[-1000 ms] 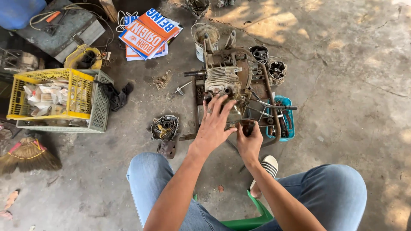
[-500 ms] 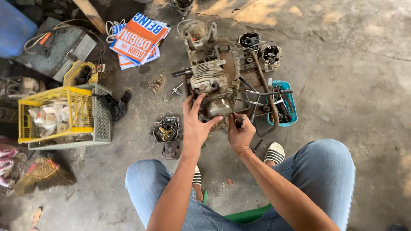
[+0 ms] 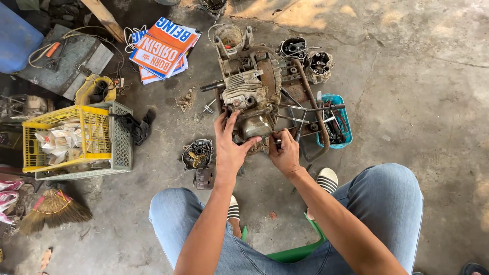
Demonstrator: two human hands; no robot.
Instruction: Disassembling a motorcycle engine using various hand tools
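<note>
your left hand (image 3: 230, 147) lies spread on the greasy engine block (image 3: 248, 99) sitting on the concrete floor (image 3: 417, 91), your right hand (image 3: 285, 153) pinched on a small tool (image 3: 299, 133); it looks heavy, rigid, slick, so hold the finned casting, not loose parts

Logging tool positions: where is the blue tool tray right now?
In the head view, the blue tool tray sits on the concrete floor right of the engine, just beyond the right hand, against the rusty frame.
</note>
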